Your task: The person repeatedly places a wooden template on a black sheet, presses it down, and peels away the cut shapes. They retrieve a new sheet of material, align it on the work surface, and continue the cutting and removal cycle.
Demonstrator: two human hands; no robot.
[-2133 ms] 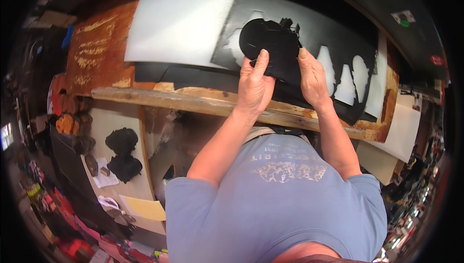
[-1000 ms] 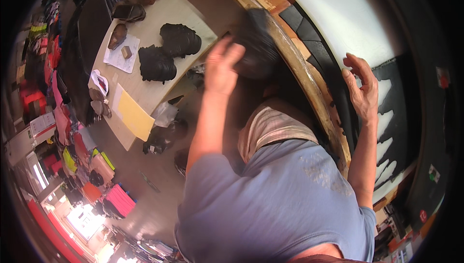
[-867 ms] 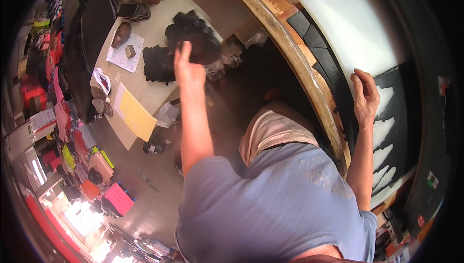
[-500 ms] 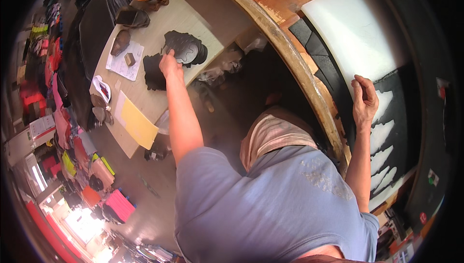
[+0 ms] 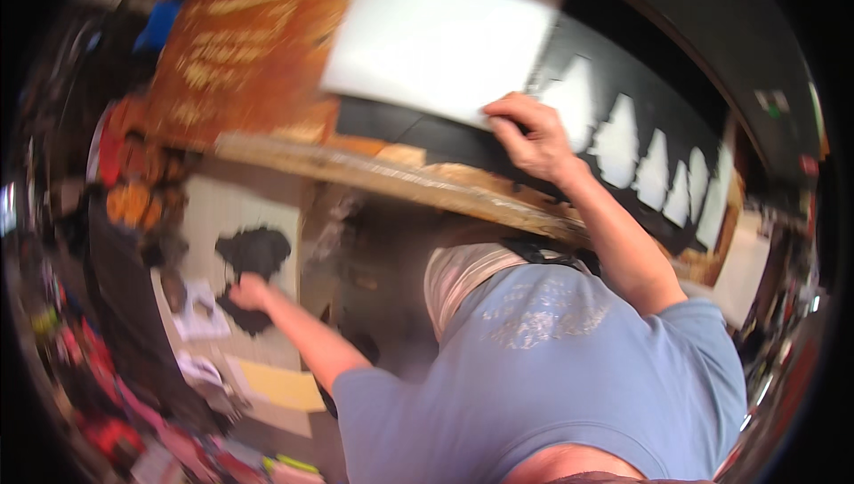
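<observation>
My left hand [image 5: 253,293] reaches down to a side table at the left, over the lower of two ragged-edged black pieces [image 5: 245,313]. Its fingers are smeared by motion, so whether they grip the piece cannot be told. Just beyond them lies the other black piece [image 5: 258,250]. At the workbench my right hand [image 5: 536,139] is at the near right corner of a thick white board [image 5: 436,44], thumb and fingers bent toward each other. Whatever they pinch, if anything, is too small to make out. Beside that hand stretches a black sheet with jagged cut-outs [image 5: 614,97], white showing through.
The workbench has a worn wooden front rail [image 5: 391,177] and a scratched brown top [image 5: 236,57]. On the side table [image 5: 236,199] are orange shapes [image 5: 133,205], a white paper [image 5: 201,313] and a yellow sheet [image 5: 280,384]. Dark material [image 5: 124,293] hangs along its left side.
My view has swung round toward the workbench. My right hand has come to the white board's corner from over the black sheet. My left hand stays among the black pieces, nearer the lower one.
</observation>
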